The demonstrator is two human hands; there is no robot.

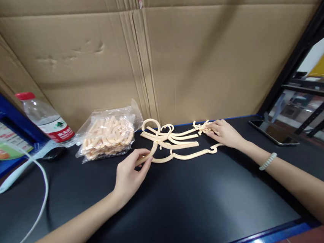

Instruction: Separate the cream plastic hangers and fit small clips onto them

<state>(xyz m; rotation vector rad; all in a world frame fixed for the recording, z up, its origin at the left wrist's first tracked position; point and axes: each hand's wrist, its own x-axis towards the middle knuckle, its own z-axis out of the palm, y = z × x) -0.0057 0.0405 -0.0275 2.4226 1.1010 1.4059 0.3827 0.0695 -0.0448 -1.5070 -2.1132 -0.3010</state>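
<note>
Blue front edge (265,240) lies across wide tabletop (198,198) from left hand (131,174).

On the bottle's (39,112) red label (63,135), white Chinese characters read 农夫山, curving out of sight. The pack (5,140) at left shows dark 果之; its smaller print is blurred.

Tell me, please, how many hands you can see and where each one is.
2. The left hand holds a curved beige piece over the black tabletop; the right hand is farther right, at the small beige pieces. No other hand shows.
</note>
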